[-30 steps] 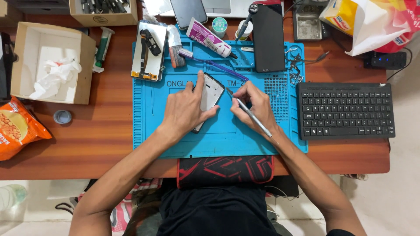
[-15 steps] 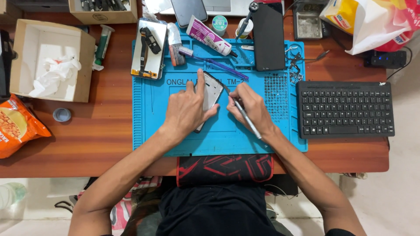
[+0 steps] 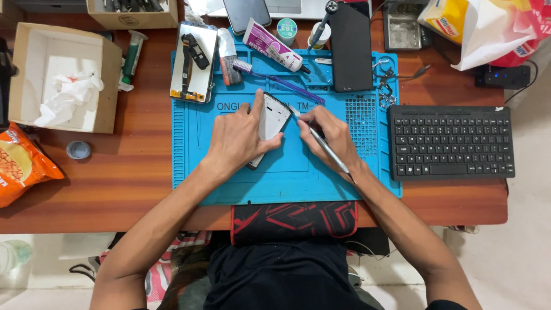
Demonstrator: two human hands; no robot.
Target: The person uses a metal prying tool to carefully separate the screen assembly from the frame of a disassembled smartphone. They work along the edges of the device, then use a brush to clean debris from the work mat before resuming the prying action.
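- A phone frame (image 3: 274,121), pale inside with a dark rim, lies tilted on a blue work mat (image 3: 195,172) near the middle of the wooden worktop (image 3: 126,183).
- The left hand (image 3: 238,138) presses flat over the frame's left side, fingers spread, its grip pinning the frame rather than closing round it.
- The right hand (image 3: 328,136) has its grip clenched on a thin metal tool (image 3: 324,146), held like a pen, with the tip at the frame's upper right edge.
- Just above on the mat sit a purple-handled tool (image 3: 281,83), a pink and white tube (image 3: 270,46) and a dark phone panel (image 3: 351,49) standing lengthwise.
- At the mat's upper left corner rests a second opened phone (image 3: 194,63), shiny with a black part on top.
- To the right of the mat lies a black keyboard (image 3: 450,142).
- On the left side of the worktop stand an open cardboard box (image 3: 23,80) holding crumpled white paper, a small grey cap (image 3: 78,150) and an orange snack bag (image 3: 20,166).
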